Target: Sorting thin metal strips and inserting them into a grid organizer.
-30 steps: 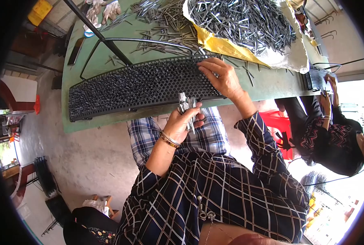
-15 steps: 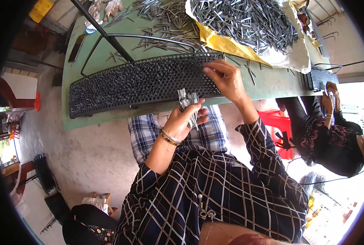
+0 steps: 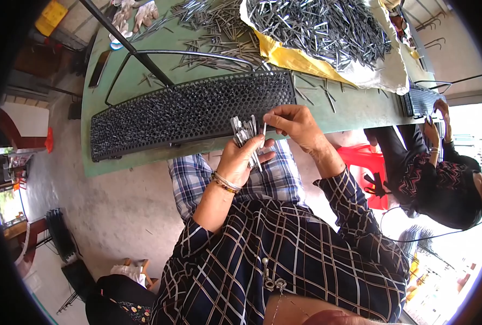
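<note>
A bundle of thin grey metal strips (image 3: 244, 132) stands up out of my left hand (image 3: 240, 161), its fingers closed round them. At the top of that bundle my right hand (image 3: 297, 127) pinches one of the strips between thumb and fingertips. Just beyond both hands lies a long black perforated tray (image 3: 197, 111) along the table's near edge. Strip ends crowd the holes on its left and middle; open holes show toward its right end.
On the green table (image 3: 159, 59) are loose strips (image 3: 219, 46) and a yellow-and-white sack (image 3: 284, 54) heaped with more. A black metal bar (image 3: 127, 43) slants over the tray. At right, another person (image 3: 441, 184) works at a similar tray (image 3: 422, 100) beside a red stool (image 3: 362, 162).
My right hand has come back from over the tray's right end to the bundle in my left hand and now grips a strip. The left hand has barely moved.
</note>
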### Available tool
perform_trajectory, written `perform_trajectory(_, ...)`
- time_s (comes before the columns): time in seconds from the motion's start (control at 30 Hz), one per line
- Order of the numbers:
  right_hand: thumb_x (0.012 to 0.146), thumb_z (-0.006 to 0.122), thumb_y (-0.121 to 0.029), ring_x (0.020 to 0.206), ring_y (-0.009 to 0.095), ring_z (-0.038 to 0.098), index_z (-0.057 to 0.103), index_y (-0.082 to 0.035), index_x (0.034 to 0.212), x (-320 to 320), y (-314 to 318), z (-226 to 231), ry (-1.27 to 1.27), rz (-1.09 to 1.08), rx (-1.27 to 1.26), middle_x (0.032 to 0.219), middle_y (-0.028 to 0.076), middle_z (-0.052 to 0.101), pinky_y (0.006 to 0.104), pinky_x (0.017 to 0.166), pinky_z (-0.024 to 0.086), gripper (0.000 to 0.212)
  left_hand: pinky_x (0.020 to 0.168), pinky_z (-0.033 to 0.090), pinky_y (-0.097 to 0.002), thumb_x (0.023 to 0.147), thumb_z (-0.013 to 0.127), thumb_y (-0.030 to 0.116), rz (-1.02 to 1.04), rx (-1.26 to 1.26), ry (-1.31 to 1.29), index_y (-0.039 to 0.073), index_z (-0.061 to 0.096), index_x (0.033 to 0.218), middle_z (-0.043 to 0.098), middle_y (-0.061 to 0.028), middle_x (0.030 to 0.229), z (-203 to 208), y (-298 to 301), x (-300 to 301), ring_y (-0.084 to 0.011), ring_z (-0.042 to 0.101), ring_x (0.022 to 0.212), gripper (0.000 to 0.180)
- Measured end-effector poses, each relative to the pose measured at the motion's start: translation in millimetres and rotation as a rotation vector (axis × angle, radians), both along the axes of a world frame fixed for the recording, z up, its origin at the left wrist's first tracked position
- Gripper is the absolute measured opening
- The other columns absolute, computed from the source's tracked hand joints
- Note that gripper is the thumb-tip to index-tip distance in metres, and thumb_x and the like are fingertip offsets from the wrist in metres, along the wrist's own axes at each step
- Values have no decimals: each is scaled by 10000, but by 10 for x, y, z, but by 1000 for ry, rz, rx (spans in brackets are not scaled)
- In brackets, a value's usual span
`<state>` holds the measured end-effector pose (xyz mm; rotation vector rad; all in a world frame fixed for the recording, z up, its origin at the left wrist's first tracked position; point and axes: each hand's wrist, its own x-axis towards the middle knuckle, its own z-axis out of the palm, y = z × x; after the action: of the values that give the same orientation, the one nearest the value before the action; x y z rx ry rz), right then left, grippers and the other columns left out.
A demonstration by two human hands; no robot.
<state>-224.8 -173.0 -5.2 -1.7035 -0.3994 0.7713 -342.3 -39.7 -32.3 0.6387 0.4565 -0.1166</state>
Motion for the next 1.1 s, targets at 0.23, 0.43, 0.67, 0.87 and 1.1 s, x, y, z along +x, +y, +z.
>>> perform_trajectory(0.23,858,645,-139,645,60,570,646,36,934,19,7,-7,20,-137,126,758,31,647,207,567,464,191,713,563,-356,866,588,80,-62,56,37,37,573,1088,611,-68,1004,9,-16,25,-213,627,886,226)
perform_trajectory(0.43,873,616,-50,776,113,632,614,51,999,383,70,-80,-423,-415,234,862,73,669,238,730,522,161,715,561,-366,859,610,87,-90,63,75,-3,596,1030,616,-82,943,-86,-56,53,-222,631,867,194)
perform_trajectory(0.67,836,653,-37,765,81,632,634,14,952,513,167,-212,-719,-322,119,853,47,678,233,696,505,128,694,562,-348,872,594,127,-87,59,107,2,609,1020,625,-94,908,-85,-36,22,-217,642,817,194)
perform_trajectory(0.87,796,671,-33,762,148,653,645,-18,938,507,177,-226,-913,-265,79,851,91,674,262,683,503,145,599,559,-300,874,596,158,-121,153,151,27,610,1036,661,-94,882,-72,-27,-12,-179,659,754,209)
perform_trajectory(1.1,767,670,-27,810,260,634,652,-33,918,531,170,-196,-1171,-85,5,881,94,664,339,723,501,152,555,523,-273,877,594,159,-151,134,159,40,603,1059,663,-85,916,-97,17,-4,-156,641,733,218)
